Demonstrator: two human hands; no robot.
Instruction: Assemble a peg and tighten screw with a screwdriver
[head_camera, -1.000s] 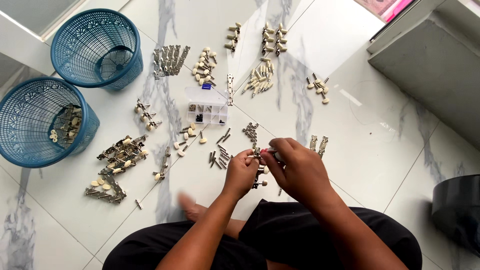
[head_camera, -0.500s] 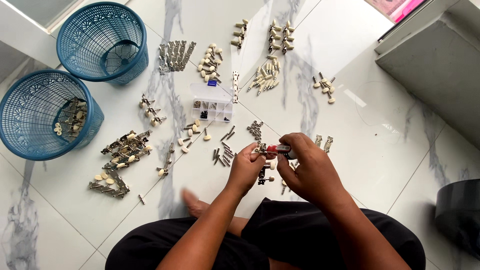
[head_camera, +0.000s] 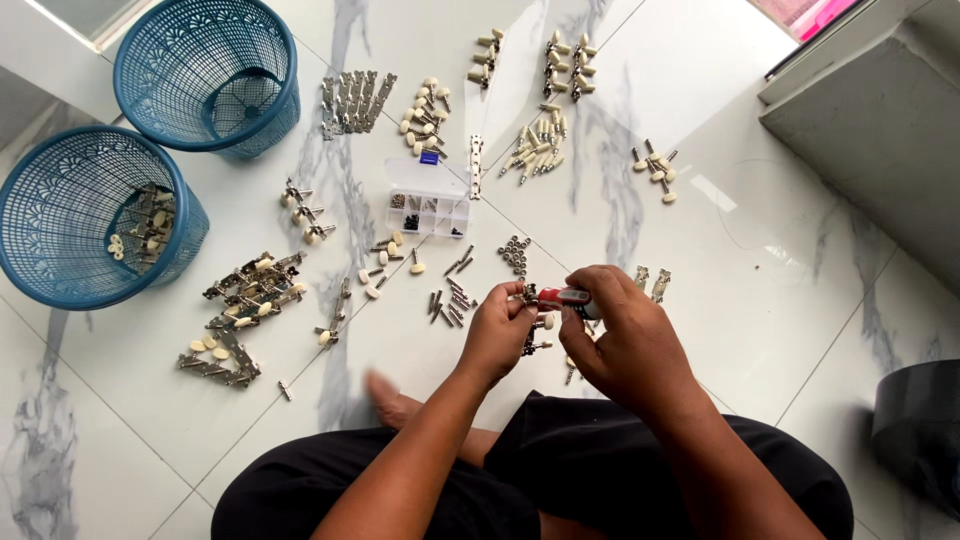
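Two hands mid-floor, left hand (head_camera: 500, 335) pinching metal part (head_camera: 528, 296), right hand (head_camera: 625, 340) w/ red screwdriver (head_camera: 566, 297)

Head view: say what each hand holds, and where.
Right hand grips a red-handled screwdriver by its handle; left hand pinches a small metal tuner part at its edge.

My left hand (head_camera: 497, 335) pinches a small metal tuning-machine part (head_camera: 528, 296). My right hand (head_camera: 622, 335) grips a red-handled screwdriver (head_camera: 562, 297) against it. Below both, loose screws (head_camera: 452, 300) lie on the white marble floor (head_camera: 780, 300), near a clear compartment box (head_camera: 428, 210).
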